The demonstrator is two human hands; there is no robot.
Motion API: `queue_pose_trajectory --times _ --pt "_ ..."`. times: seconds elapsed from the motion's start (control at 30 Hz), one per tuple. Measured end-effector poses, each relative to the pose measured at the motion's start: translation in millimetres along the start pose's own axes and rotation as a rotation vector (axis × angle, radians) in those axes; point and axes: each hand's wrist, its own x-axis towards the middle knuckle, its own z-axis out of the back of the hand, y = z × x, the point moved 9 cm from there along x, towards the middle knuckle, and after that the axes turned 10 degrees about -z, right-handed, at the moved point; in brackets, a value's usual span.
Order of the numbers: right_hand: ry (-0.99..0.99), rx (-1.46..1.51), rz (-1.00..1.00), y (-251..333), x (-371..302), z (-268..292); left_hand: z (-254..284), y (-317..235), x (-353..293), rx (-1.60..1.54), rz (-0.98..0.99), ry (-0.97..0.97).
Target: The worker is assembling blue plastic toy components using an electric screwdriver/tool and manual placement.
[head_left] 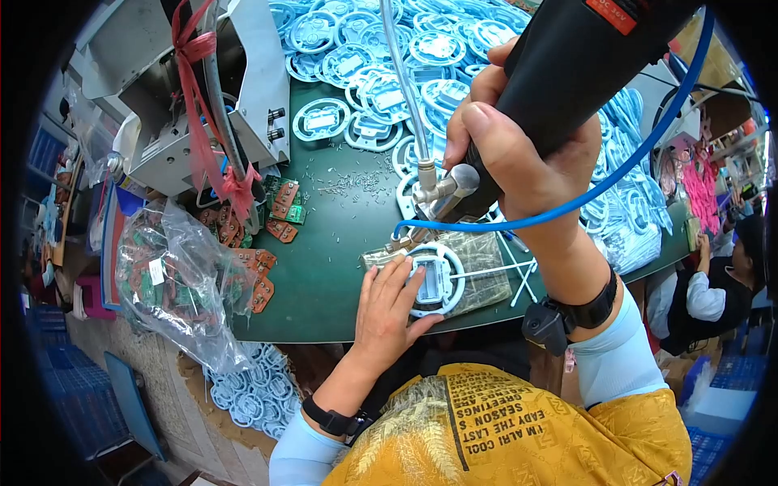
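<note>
My right hand (527, 154) is wrapped round a black electric screwdriver (559, 69), which slants down to the left. A clear tube (405, 89) runs into the metal fitting (442, 188) at its nose, and a blue hose (559, 215) loops from it. Below the tip, a light blue round plastic part (433, 279) with a rectangular recess lies on a tape-wrapped pad (486, 249). My left hand (385, 312) holds that part by its left side, fingers over its rim and thumb at the near edge. Where the tip meets the part is hard to make out.
Many similar parts (389, 97) heap across the green table (324, 259). Loose screws (348, 185) lie left of centre, by circuit boards (284, 202) and a plastic bag (174, 271). A grey metal machine (251, 81) stands at far left. Another person (713, 292) sits at right.
</note>
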Motion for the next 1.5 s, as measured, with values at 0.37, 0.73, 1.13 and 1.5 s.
queue_pose_trajectory --times 0.37,0.73,1.13,1.5 --pt "0.044 0.015 -0.014 0 -4 -15 4 7 -8 -0.078 0.054 -0.113" --pt "0.165 0.012 -0.003 40 -15 -32 -3 23 -18 -0.194 0.167 -0.181" --pt "0.176 -0.056 -0.071 18 -14 -44 1 26 -17 -0.137 0.195 -0.171" --pt "0.117 0.007 -0.068 16 -17 -50 2 23 -18 -0.087 0.165 -0.189"
